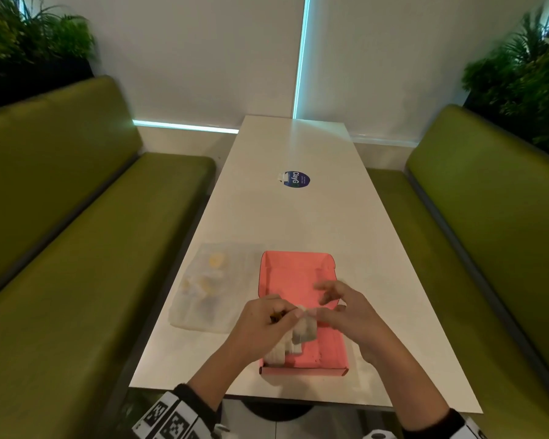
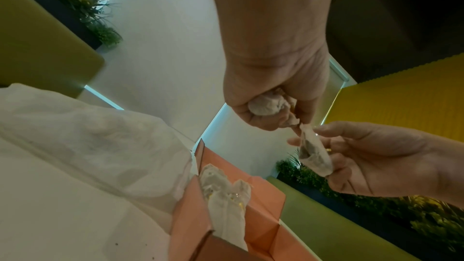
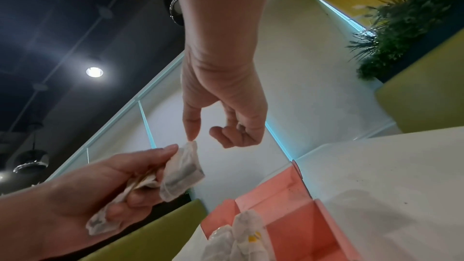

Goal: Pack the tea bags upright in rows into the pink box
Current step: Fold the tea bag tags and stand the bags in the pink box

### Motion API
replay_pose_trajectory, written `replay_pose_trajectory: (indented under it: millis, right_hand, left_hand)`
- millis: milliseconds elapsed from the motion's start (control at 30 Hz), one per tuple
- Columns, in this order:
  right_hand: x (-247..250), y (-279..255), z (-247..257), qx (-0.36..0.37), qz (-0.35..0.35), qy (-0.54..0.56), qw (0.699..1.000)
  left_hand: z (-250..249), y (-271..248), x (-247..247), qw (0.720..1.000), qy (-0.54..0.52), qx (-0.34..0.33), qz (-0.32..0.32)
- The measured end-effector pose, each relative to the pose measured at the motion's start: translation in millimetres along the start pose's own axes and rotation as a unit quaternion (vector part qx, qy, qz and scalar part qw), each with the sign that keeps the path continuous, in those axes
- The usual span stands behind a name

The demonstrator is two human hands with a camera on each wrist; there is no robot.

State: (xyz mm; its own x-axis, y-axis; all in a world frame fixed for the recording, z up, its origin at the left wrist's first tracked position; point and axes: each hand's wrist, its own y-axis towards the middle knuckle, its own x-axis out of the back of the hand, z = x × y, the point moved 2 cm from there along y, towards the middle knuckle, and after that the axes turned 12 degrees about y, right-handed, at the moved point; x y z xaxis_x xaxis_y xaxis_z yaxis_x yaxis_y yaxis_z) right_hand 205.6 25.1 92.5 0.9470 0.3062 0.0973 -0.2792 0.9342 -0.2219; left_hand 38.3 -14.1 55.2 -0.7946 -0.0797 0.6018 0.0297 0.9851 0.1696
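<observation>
Raises both hands above the 6 o'clock half of the box point(image 1: 332, 353), close together. Pinches a tea bag point(image 1: 305, 330) by its top between thumb and fingertips of the left hand point(image 1: 263, 318); hangs it tilted, clear of the box floor. Clutches more crumpled spare bags point(image 3: 100, 223) in the same palm under curled fingers.

Sets the right hand point(image 1: 349, 312) at 3 o'clock of the tea bag. Touches the bag's top corner with the thumb tip, curls the other fingers loosely, and closes no pinch in the right wrist view. Rests the bag's side against the right fingers in the left wrist view.

Shows a few packed bags point(image 1: 276, 354) standing upright together in the box's 7 o'clock corner, against the wall, with the remaining pink floor bare.

Has a clear pouch point(image 1: 210, 286) with yellowish contents lying flat just beside the box at its 9 o'clock, on the white worktop point(image 1: 298, 217). Has a round blue sticker point(image 1: 296, 179) at 12 o'clock of the box, well apart.
</observation>
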Motion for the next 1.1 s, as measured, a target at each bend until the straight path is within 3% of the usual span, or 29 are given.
replay_pose_trajectory:
  millis: [67,167,267,400,500,633,733,1100]
  right_hand:
    - [2,-5,4,-0.013,0.019,-0.012,1.0]
    - [3,-12,9,-0.007,0.129,-0.12,0.984]
    - [10,-9,11,0.039,0.081,-0.172,0.981]
    - [3,-12,5,0.041,0.168,-0.293,0.94]
    - [6,-10,5,0.071,0.098,-0.287,0.95]
    - [-6,-13,4,0.11,0.145,-0.309,0.934]
    - [-4,-9,5,0.112,0.06,-0.261,0.957]
    - [-11,-6,3,0.116,0.01,-0.211,0.971]
  left_hand:
    - [1,1,2,1.0,0.015,-0.003,-0.003]
    - [3,0,3,0.998,0.068,-0.014,-0.007]
    - [4,-2,1,0.996,0.089,-0.025,-0.01]
    - [5,-1,0,0.996,0.084,-0.023,-0.022]
    - [4,-1,0,0.994,0.099,-0.027,-0.024]
    - [4,0,2,0.996,0.082,-0.023,-0.036]
    - [1,0,2,0.997,0.06,-0.018,-0.042]
    - [-4,-3,-2,0.999,-0.021,0.019,-0.037]
